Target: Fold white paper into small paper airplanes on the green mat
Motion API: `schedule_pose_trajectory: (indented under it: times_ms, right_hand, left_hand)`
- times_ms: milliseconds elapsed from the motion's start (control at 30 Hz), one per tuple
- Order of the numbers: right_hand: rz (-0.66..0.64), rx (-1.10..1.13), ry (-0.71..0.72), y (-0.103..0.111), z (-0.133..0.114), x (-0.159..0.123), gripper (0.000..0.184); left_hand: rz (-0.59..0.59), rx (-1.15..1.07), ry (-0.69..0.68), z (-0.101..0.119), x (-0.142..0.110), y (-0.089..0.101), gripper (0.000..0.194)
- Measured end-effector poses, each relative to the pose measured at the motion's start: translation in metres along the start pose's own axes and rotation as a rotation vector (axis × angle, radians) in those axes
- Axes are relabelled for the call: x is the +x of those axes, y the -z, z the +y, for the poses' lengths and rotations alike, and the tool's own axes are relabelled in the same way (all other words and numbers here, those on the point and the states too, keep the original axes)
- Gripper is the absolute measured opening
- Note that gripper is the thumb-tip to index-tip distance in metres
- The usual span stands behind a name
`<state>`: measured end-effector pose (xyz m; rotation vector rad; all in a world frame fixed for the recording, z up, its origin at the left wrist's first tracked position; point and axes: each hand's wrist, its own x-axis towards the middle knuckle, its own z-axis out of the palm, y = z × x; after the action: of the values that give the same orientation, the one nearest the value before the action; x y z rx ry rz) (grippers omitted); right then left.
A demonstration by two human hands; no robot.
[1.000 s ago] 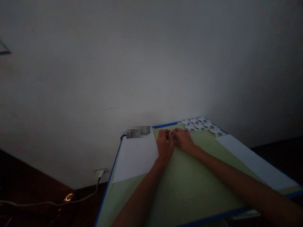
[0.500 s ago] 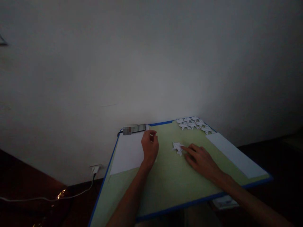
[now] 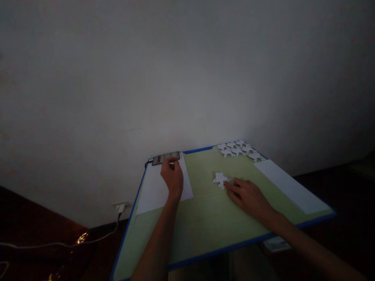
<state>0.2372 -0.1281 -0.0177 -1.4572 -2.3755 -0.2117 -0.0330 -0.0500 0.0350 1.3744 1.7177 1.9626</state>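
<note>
A white folded paper frog (image 3: 220, 178) lies on the green table, in front of me. My right hand (image 3: 249, 197) reaches in from the right, its index fingertip resting on the frog's near side while the other fingers bend loosely; it does not grasp the frog. Over a white sheet of paper (image 3: 149, 191) at the left, my left hand (image 3: 172, 175) is half curled, with a gap between thumb and fingers and nothing visible in it. Just behind its fingers is a phone (image 3: 158, 159), partly covered by them; whether they touch it I cannot tell.
Several more folded paper frogs (image 3: 236, 149) stand grouped in the back right corner. A white paper strip (image 3: 290, 186) lies along the right edge. The table has a blue rim (image 3: 219, 255) and meets a grey wall (image 3: 187, 78). A charger (image 3: 119, 208) with a white cable is plugged in at the left.
My left hand has moved left, off the sheet's right edge and toward the phone. The paper frog has turned slightly under my right index finger.
</note>
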Motion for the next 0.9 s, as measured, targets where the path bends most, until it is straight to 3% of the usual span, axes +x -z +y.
schedule_pose_trajectory:
  times_ms: [233, 600, 733, 900]
  right_hand:
    - [-0.029, 0.042, -0.025, 0.000, 0.001, -0.002, 0.035]
    - [-0.045, 0.069, -0.097, 0.004, -0.006, 0.000, 0.034]
    - [-0.037, 0.105, -0.130, 0.009, -0.016, 0.029, 0.027]
    - [-0.015, 0.141, -0.074, -0.005, -0.049, 0.097, 0.030]
  left_hand:
    - [0.040, -0.054, 0.099, -0.005, 0.007, 0.002, 0.015]
    - [0.063, -0.102, 0.149, -0.012, 0.010, -0.001, 0.016]
    - [0.054, -0.105, 0.138, -0.008, 0.010, 0.001, 0.016]
    - [0.062, -0.107, 0.129, -0.006, 0.009, 0.004, 0.015]
